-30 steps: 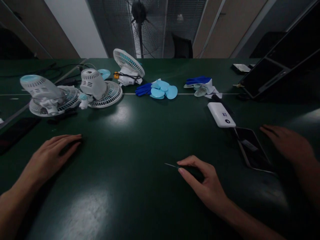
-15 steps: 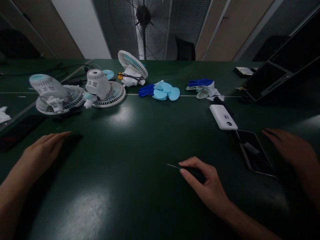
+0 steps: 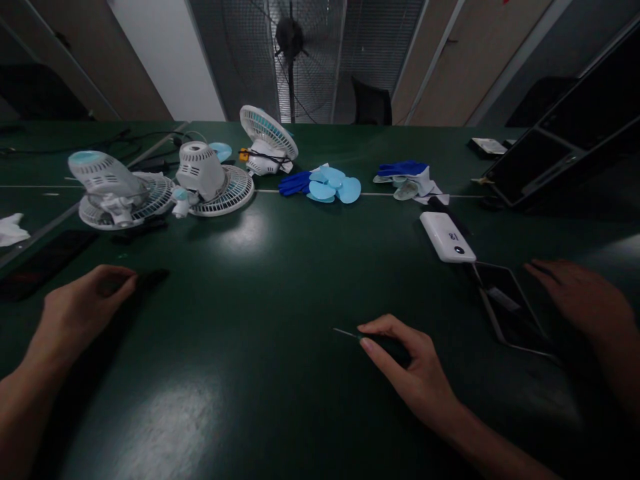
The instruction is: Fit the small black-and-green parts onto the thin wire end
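My right hand (image 3: 410, 363), low and right of centre, holds a screwdriver (image 3: 345, 332) between thumb and fingers. Its thin metal shaft points left, and its dark handle is mostly hidden in the palm. On the left, my left hand (image 3: 85, 310) has its thumb and fingers closed in a pinch. Just beyond those fingertips lies a small dark object (image 3: 157, 275), too dim to name; whether the fingers grip it is hard to see. Both hands are low over the dark green table (image 3: 260, 413).
Partly dismantled white fans (image 3: 200, 173) stand at the back left. A light blue fan blade (image 3: 333, 183) and blue-white gloves (image 3: 405, 177) lie at the back. A white device (image 3: 447, 237) and a phone (image 3: 510, 303) lie right, near another person's hand (image 3: 583, 293).
The fingers of my left hand, stretched out before, have bent into a pinch beside the dark object. My right hand keeps the screwdriver in the same place. The view has shifted slightly.
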`<state>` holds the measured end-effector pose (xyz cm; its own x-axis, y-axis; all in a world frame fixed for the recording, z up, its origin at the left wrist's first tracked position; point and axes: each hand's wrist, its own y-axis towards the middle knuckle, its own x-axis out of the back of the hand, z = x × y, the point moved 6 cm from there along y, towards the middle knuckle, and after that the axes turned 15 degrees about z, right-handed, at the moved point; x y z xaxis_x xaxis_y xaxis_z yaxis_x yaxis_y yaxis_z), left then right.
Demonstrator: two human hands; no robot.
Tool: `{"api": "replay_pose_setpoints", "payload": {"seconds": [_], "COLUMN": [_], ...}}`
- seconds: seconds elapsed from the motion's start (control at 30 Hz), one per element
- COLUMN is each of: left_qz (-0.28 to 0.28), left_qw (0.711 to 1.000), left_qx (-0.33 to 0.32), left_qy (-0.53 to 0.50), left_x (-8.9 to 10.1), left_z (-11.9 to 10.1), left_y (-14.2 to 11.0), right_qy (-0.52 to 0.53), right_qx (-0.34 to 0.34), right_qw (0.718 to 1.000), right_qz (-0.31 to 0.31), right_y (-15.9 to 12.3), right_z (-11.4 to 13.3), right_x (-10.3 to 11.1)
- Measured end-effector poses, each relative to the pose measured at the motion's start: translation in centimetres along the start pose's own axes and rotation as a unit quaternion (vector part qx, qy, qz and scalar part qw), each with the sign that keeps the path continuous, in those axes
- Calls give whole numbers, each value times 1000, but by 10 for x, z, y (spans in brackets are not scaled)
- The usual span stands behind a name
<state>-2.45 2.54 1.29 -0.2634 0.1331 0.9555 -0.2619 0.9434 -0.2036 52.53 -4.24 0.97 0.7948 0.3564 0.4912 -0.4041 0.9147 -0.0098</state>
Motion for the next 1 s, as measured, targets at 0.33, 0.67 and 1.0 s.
{"api": "replay_pose_setpoints", "payload": {"seconds": [0.33, 0.67, 1.0], "left_qz": [-82, -100, -113], "left_qw": [979, 989, 987], "left_qx": [-23, -23, -45], "left_qy": [-184, -108, -101], "left_x": [4, -9, -7], "left_z": [-44, -62, -68], "left_y": [-36, -37, -35], "right_qy": [4, -1, 4], "right_qx": [-13, -5, -10], "right_qw": [1000, 1000, 1000], "right_qz": [11, 11, 22], "right_y": [0, 0, 0], "right_z": [-2, -5, -4], "right_x": [-1, -2, -3]}}
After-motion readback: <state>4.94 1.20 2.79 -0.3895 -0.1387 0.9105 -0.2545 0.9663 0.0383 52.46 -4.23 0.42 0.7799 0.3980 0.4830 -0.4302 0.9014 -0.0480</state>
